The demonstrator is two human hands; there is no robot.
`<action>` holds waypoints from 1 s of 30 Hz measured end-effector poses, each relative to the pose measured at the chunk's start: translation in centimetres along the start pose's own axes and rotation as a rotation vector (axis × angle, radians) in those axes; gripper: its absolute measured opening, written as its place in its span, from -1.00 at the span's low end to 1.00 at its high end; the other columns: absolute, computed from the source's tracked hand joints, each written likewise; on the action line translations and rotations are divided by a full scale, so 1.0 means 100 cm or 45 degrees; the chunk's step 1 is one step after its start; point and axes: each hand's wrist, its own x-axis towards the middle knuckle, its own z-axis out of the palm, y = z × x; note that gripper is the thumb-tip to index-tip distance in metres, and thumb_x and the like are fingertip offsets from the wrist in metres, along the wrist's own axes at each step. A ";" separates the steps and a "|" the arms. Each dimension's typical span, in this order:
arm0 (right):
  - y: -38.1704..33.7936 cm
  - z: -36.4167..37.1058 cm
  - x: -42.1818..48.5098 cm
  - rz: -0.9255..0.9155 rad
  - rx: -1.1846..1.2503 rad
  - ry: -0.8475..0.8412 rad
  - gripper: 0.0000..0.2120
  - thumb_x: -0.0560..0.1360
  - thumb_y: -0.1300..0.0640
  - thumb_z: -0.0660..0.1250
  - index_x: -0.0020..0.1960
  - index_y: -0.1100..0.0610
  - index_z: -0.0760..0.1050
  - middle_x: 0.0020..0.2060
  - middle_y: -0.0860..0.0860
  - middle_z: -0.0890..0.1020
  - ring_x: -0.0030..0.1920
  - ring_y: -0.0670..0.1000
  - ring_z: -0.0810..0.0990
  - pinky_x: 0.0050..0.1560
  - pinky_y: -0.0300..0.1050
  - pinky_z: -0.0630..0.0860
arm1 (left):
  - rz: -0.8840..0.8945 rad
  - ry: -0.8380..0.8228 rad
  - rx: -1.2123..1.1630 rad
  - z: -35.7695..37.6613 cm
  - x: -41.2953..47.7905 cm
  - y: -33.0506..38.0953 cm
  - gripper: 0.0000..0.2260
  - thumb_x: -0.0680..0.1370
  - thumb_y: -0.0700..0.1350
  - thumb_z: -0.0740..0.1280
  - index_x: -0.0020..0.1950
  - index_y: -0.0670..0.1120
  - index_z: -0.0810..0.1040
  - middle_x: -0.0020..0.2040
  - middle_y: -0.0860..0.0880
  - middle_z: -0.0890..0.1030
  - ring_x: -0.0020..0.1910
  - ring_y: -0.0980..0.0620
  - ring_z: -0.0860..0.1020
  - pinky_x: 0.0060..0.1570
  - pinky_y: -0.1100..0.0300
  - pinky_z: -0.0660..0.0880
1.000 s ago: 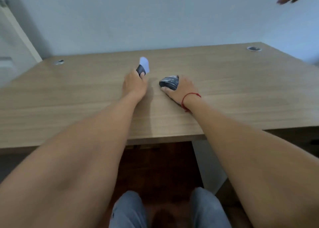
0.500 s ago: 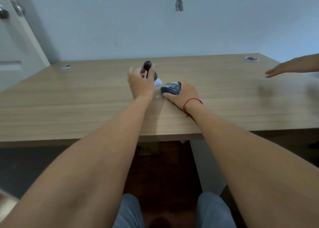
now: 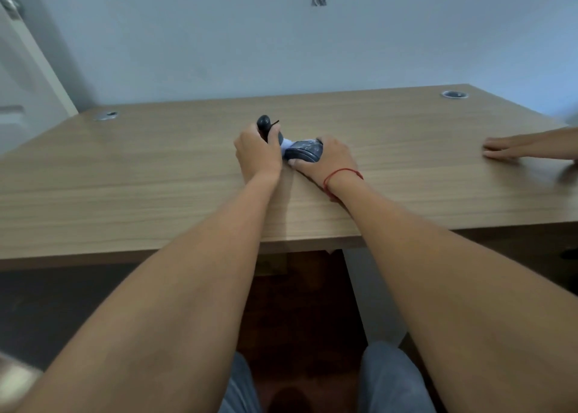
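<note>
Near the middle of the wooden desk [image 3: 156, 175], my left hand [image 3: 258, 151] grips a small dark rounded object [image 3: 265, 123] that sticks up above the fingers. A bit of white material [image 3: 287, 145] shows between my two hands. Just to the right, my right hand [image 3: 331, 161], with a red string at the wrist, holds a dark curved object [image 3: 305, 151] down on the desk top. The two hands almost touch. What the dark things are I cannot tell.
Another person's hand [image 3: 513, 150] rests flat on the desk at the right edge. Round cable grommets sit at the back left [image 3: 105, 115] and back right [image 3: 454, 94]. A blue wall stands behind, a white door at left. My knees show below the desk edge.
My left hand has turned the small dark object upright and drawn closer to the right hand. The other person's hand came down from the upper right onto the desk.
</note>
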 end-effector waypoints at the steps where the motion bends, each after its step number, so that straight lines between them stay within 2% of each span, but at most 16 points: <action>1: 0.000 0.001 0.000 -0.005 0.003 -0.002 -0.47 0.32 -0.17 0.49 0.15 0.12 0.52 0.06 0.06 0.65 0.08 0.12 0.62 0.15 0.08 0.55 | 0.019 0.009 -0.040 -0.001 -0.002 0.002 -0.73 0.53 -0.03 0.32 -0.08 -0.27 0.52 -0.09 -0.21 0.62 -0.07 -0.14 0.52 -0.08 0.11 0.41; 3: 0.000 0.002 0.000 -0.001 -0.012 -0.008 -0.48 0.32 -0.18 0.47 0.14 0.12 0.51 0.04 0.05 0.64 0.06 0.12 0.62 0.14 0.08 0.55 | 0.088 0.004 -0.158 -0.001 -0.005 0.006 -0.76 0.54 -0.06 0.31 -0.09 -0.26 0.50 -0.16 -0.13 0.58 -0.15 -0.06 0.48 -0.09 0.10 0.43; 5: 0.000 0.001 -0.001 -0.002 -0.029 -0.015 -0.50 0.34 -0.16 0.44 0.14 0.12 0.50 0.05 0.05 0.64 0.07 0.12 0.61 0.14 0.08 0.55 | 0.128 -0.040 -0.175 0.000 -0.007 0.009 -0.78 0.53 -0.06 0.31 -0.12 -0.23 0.48 -0.18 -0.11 0.57 -0.15 -0.09 0.51 -0.08 0.07 0.46; 9: -0.001 0.001 0.000 -0.019 -0.065 -0.015 -0.52 0.35 -0.11 0.38 0.16 0.14 0.49 0.06 0.06 0.63 0.08 0.14 0.60 0.11 0.03 0.55 | 0.028 -0.076 0.058 0.001 -0.004 0.001 -0.72 0.55 -0.02 0.29 0.02 -0.26 0.49 0.05 -0.24 0.60 0.11 -0.21 0.50 0.06 0.02 0.43; 11: 0.000 0.002 0.000 -0.019 -0.069 -0.017 -0.52 0.37 -0.10 0.38 0.19 0.15 0.49 0.08 0.07 0.62 0.09 0.13 0.59 0.13 0.02 0.55 | -0.023 -0.066 0.116 0.001 -0.002 -0.001 -0.71 0.56 -0.02 0.27 0.05 -0.27 0.49 0.08 -0.24 0.59 0.14 -0.19 0.49 0.05 0.04 0.41; 15: 0.001 0.001 0.000 -0.025 -0.053 -0.023 -0.53 0.38 -0.09 0.39 0.18 0.16 0.49 0.07 0.08 0.63 0.08 0.14 0.60 0.13 0.06 0.55 | 0.097 0.030 -0.150 0.001 -0.005 0.005 -0.72 0.55 0.00 0.28 -0.17 -0.23 0.47 -0.19 -0.18 0.60 -0.15 -0.14 0.52 -0.14 0.09 0.42; 17: 0.001 0.001 0.000 -0.025 -0.040 -0.022 -0.53 0.36 -0.10 0.40 0.16 0.15 0.50 0.05 0.07 0.63 0.06 0.14 0.60 0.12 0.06 0.56 | 0.138 0.024 -0.180 0.000 -0.007 0.006 -0.73 0.55 -0.02 0.29 -0.21 -0.21 0.46 -0.25 -0.16 0.58 -0.23 -0.10 0.49 -0.17 0.09 0.42; 20: 0.001 0.000 -0.001 -0.034 -0.008 -0.020 -0.51 0.35 -0.11 0.42 0.17 0.14 0.51 0.02 0.05 0.63 0.05 0.12 0.61 0.12 0.06 0.57 | 0.111 -0.048 -0.048 0.002 -0.004 0.000 -0.72 0.52 -0.03 0.31 -0.14 -0.27 0.51 -0.14 -0.23 0.64 -0.11 -0.19 0.56 -0.11 0.04 0.47; 24: 0.003 -0.002 -0.001 -0.057 -0.001 -0.030 -0.53 0.39 -0.09 0.44 0.20 0.14 0.51 0.03 0.05 0.63 0.05 0.09 0.60 0.10 0.00 0.56 | 0.028 -0.027 0.105 0.000 -0.001 -0.004 -0.72 0.54 -0.03 0.29 -0.06 -0.28 0.52 -0.03 -0.25 0.63 0.02 -0.23 0.54 -0.07 0.03 0.44; 27: 0.004 -0.001 -0.001 -0.049 0.016 -0.018 -0.52 0.36 -0.12 0.45 0.16 0.12 0.52 0.01 0.05 0.63 0.02 0.10 0.61 0.06 -0.02 0.55 | 0.133 0.038 -0.056 -0.001 -0.007 0.005 -0.73 0.55 -0.04 0.29 -0.08 -0.27 0.51 -0.11 -0.22 0.63 -0.07 -0.19 0.54 -0.12 0.07 0.42; 30: 0.005 0.000 0.000 -0.033 0.035 -0.009 -0.52 0.33 -0.13 0.47 0.12 0.12 0.52 -0.05 0.04 0.62 -0.01 0.11 0.61 -0.02 -0.04 0.52 | 0.212 -0.018 -0.159 -0.001 -0.009 0.006 -0.73 0.52 -0.03 0.33 -0.17 -0.25 0.51 -0.22 -0.17 0.63 -0.19 -0.14 0.57 -0.17 0.10 0.46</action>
